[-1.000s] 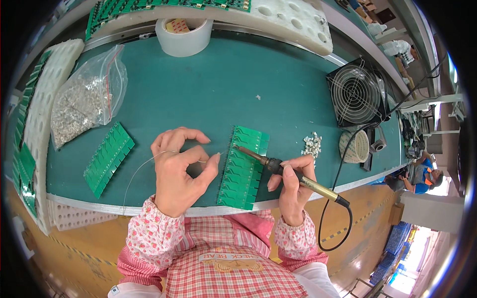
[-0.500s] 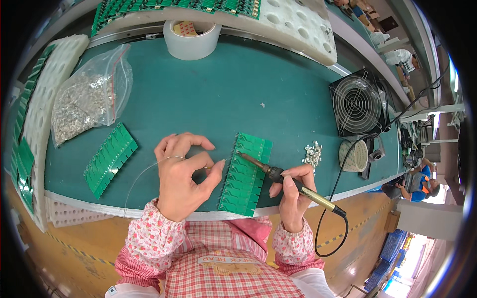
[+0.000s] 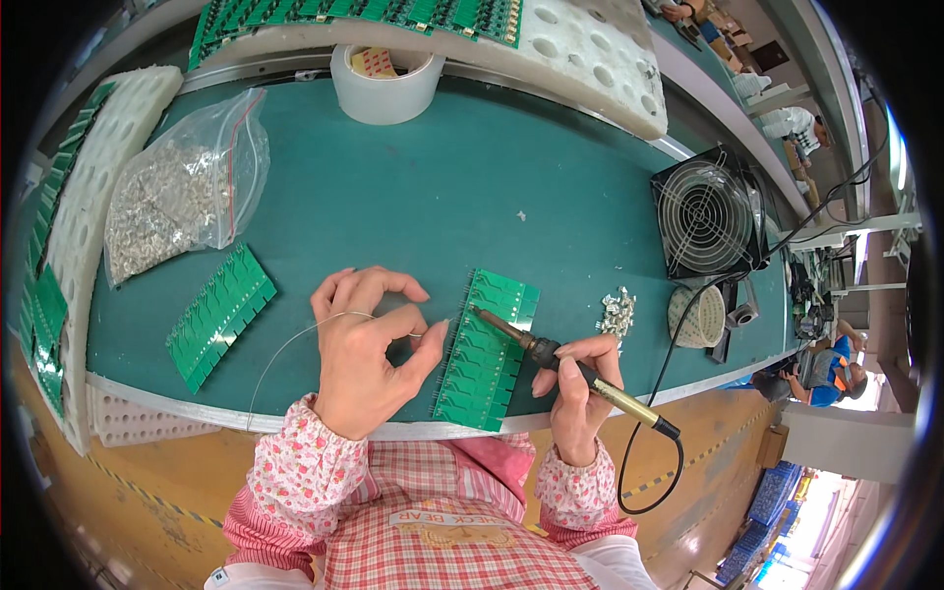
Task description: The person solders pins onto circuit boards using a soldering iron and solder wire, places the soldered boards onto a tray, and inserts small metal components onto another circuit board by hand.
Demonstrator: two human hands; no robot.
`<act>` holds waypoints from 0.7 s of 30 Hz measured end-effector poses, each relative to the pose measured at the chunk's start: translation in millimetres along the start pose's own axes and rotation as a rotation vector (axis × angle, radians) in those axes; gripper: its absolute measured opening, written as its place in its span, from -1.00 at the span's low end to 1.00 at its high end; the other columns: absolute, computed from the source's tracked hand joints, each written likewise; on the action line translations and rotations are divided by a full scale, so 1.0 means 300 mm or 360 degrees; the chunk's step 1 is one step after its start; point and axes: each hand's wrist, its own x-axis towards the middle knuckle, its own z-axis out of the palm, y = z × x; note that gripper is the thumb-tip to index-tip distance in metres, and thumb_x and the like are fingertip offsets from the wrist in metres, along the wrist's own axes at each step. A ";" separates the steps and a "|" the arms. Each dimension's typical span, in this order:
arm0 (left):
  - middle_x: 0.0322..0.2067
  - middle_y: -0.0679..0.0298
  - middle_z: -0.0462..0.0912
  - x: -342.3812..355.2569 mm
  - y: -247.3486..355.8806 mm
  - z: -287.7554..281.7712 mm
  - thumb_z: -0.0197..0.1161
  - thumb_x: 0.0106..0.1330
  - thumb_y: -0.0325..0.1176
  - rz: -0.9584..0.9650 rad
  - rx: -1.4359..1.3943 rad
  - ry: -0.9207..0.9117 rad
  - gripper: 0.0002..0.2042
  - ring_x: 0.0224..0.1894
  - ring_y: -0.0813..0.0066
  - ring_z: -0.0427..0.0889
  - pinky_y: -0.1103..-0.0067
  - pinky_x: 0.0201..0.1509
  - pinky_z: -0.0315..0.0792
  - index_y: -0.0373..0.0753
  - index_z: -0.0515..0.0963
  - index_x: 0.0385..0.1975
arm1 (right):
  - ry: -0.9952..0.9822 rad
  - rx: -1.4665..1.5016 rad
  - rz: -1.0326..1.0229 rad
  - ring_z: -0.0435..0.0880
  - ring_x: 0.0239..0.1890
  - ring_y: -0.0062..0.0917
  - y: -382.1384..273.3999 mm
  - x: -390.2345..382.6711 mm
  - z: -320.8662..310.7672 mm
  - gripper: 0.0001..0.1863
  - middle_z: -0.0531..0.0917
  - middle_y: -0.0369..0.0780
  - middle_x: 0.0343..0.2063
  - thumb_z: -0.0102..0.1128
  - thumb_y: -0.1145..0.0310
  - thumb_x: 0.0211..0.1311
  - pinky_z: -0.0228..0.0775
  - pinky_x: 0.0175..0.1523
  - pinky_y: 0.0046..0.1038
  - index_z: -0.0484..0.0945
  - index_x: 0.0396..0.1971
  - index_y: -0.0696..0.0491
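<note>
A green circuit board panel (image 3: 480, 364) lies near the front edge of the bench, a row of thin pins along its left side. My right hand (image 3: 580, 388) grips a soldering iron (image 3: 615, 395), whose dark tip rests over the upper left part of that panel. Just left of it, my left hand (image 3: 369, 344) pinches a thin solder wire (image 3: 285, 346) between thumb and forefinger. The wire loops over the hand and trails toward the bench edge, its end close to the pins. Another green circuit board panel (image 3: 221, 317) lies farther left.
A zip bag of small metal parts (image 3: 172, 211) lies at left, near a foam tray (image 3: 108, 187) of boards. At the back stand a tape roll (image 3: 386, 93) and another foam tray (image 3: 590, 59). Rightward are loose metal parts (image 3: 618, 313), a fan (image 3: 706, 211) and a small cup (image 3: 696, 315).
The view has shifted slightly. The iron's tip stays over the board and both hands keep almost the same pose.
</note>
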 end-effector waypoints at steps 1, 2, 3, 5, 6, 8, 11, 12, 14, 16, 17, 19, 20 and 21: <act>-0.27 0.32 0.57 0.000 0.000 0.000 0.36 -0.05 -0.42 0.0002 0.0002 -0.0003 -0.85 -0.08 0.24 0.47 0.30 0.13 0.10 -0.24 0.52 -0.73 | 0.0006 0.0002 0.0005 0.51 -0.65 -0.67 0.000 0.000 0.000 -0.85 0.54 -0.21 -0.60 0.06 0.44 0.22 0.38 -0.52 -0.63 0.35 -0.36 0.21; -0.27 0.32 0.57 -0.001 0.000 0.001 0.36 -0.05 -0.42 0.0003 0.0002 -0.0003 -0.85 -0.08 0.24 0.47 0.30 0.13 0.10 -0.24 0.52 -0.73 | 0.0007 0.0002 0.0004 0.51 -0.65 -0.67 0.000 0.000 -0.001 -0.85 0.54 -0.21 -0.60 0.06 0.44 0.22 0.38 -0.52 -0.63 0.35 -0.36 0.21; -0.27 0.32 0.57 -0.001 0.001 0.001 0.35 -0.05 -0.42 -0.0001 0.0000 0.0019 -0.85 -0.08 0.24 0.47 0.30 0.13 0.11 -0.24 0.51 -0.72 | -0.0002 0.0009 0.0012 0.51 -0.65 -0.66 -0.001 -0.001 -0.002 -0.85 0.54 -0.21 -0.59 0.06 0.44 0.22 0.38 -0.53 -0.63 0.35 -0.36 0.21; -0.28 0.32 0.57 -0.001 0.000 0.001 0.35 -0.05 -0.42 -0.0005 -0.0002 0.0039 -0.85 -0.08 0.24 0.47 0.31 0.12 0.11 -0.24 0.51 -0.72 | -0.0011 0.0017 0.0021 0.51 -0.65 -0.66 0.000 -0.003 -0.004 -0.85 0.54 -0.20 -0.58 0.06 0.44 0.22 0.38 -0.53 -0.63 0.35 -0.35 0.21; -0.28 0.33 0.57 -0.002 -0.003 0.001 0.35 -0.05 -0.42 -0.0033 -0.0028 0.0040 -0.85 -0.08 0.24 0.47 0.31 0.11 0.11 -0.24 0.51 -0.72 | 0.0034 0.0047 0.0004 0.51 -0.65 -0.66 0.003 -0.006 -0.004 -0.85 0.54 -0.20 -0.56 0.06 0.43 0.23 0.38 -0.53 -0.63 0.35 -0.35 0.20; -0.28 0.33 0.57 0.000 -0.004 0.002 0.35 -0.05 -0.42 -0.0061 -0.0052 0.0040 -0.85 -0.08 0.24 0.47 0.32 0.11 0.12 -0.24 0.50 -0.72 | 0.0079 0.0078 -0.0012 0.51 -0.65 -0.65 0.006 -0.006 -0.002 -0.84 0.54 -0.19 -0.55 0.06 0.43 0.23 0.38 -0.53 -0.63 0.35 -0.35 0.20; -0.28 0.34 0.57 0.004 0.002 0.004 0.35 -0.04 -0.42 -0.0026 -0.0024 0.0022 -0.85 -0.08 0.25 0.47 0.33 0.10 0.12 -0.24 0.51 -0.72 | 0.0060 0.0097 0.0002 0.51 -0.65 -0.65 0.004 0.001 0.002 -0.83 0.54 -0.19 -0.53 0.07 0.41 0.24 0.38 -0.53 -0.62 0.35 -0.34 0.20; -0.28 0.34 0.57 0.005 0.002 0.005 0.35 -0.04 -0.42 -0.0005 -0.0013 0.0014 -0.85 -0.08 0.25 0.47 0.33 0.10 0.12 -0.25 0.51 -0.72 | 0.0032 0.0074 0.0013 0.51 -0.64 -0.65 0.001 0.002 0.003 -0.83 0.54 -0.20 -0.53 0.07 0.41 0.24 0.38 -0.53 -0.62 0.35 -0.34 0.20; -0.28 0.34 0.57 0.009 0.004 0.008 0.35 -0.04 -0.42 0.0017 -0.0001 0.0004 -0.85 -0.09 0.26 0.47 0.33 0.10 0.12 -0.25 0.51 -0.72 | 0.0004 0.0051 0.0024 0.52 -0.64 -0.65 -0.001 0.004 0.004 -0.83 0.54 -0.20 -0.53 0.07 0.40 0.24 0.39 -0.53 -0.62 0.35 -0.33 0.20; -0.29 0.33 0.57 0.009 0.006 0.009 0.35 -0.04 -0.42 0.0006 0.0012 0.0017 -0.85 -0.10 0.26 0.47 0.33 0.10 0.12 -0.25 0.51 -0.72 | 0.0010 0.0049 0.0015 0.52 -0.64 -0.65 -0.001 0.005 0.005 -0.83 0.54 -0.20 -0.55 0.07 0.41 0.24 0.39 -0.53 -0.62 0.35 -0.33 0.21; -0.29 0.33 0.57 0.009 0.007 0.008 0.35 -0.04 -0.42 0.0006 0.0013 0.0018 -0.85 -0.10 0.26 0.47 0.33 0.10 0.12 -0.25 0.51 -0.72 | 0.0009 0.0050 0.0014 0.52 -0.64 -0.65 -0.003 0.005 0.004 -0.83 0.54 -0.20 -0.55 0.07 0.41 0.24 0.39 -0.53 -0.62 0.35 -0.33 0.21; -0.29 0.33 0.57 0.008 0.005 0.012 0.35 -0.03 -0.41 -0.0002 0.0021 0.0012 -0.85 -0.10 0.26 0.47 0.33 0.10 0.12 -0.25 0.51 -0.71 | -0.0005 0.0043 0.0025 0.52 -0.64 -0.66 0.001 0.006 0.002 -0.82 0.53 -0.21 -0.55 0.07 0.40 0.25 0.39 -0.53 -0.63 0.35 -0.33 0.20; -0.29 0.33 0.57 0.007 0.003 0.014 0.35 -0.03 -0.41 -0.0003 0.0021 0.0011 -0.85 -0.10 0.26 0.47 0.33 0.10 0.12 -0.25 0.51 -0.71 | -0.0004 0.0042 0.0027 0.52 -0.64 -0.66 0.004 0.006 0.001 -0.82 0.53 -0.21 -0.55 0.07 0.40 0.25 0.39 -0.53 -0.63 0.35 -0.33 0.20; -0.29 0.33 0.57 0.006 0.004 0.012 0.35 -0.03 -0.41 -0.0001 0.0019 0.0014 -0.85 -0.10 0.26 0.47 0.33 0.10 0.12 -0.25 0.51 -0.71 | -0.0011 0.0061 0.0037 0.51 -0.64 -0.66 0.004 0.006 0.000 -0.82 0.53 -0.21 -0.55 0.08 0.40 0.25 0.39 -0.53 -0.63 0.35 -0.33 0.20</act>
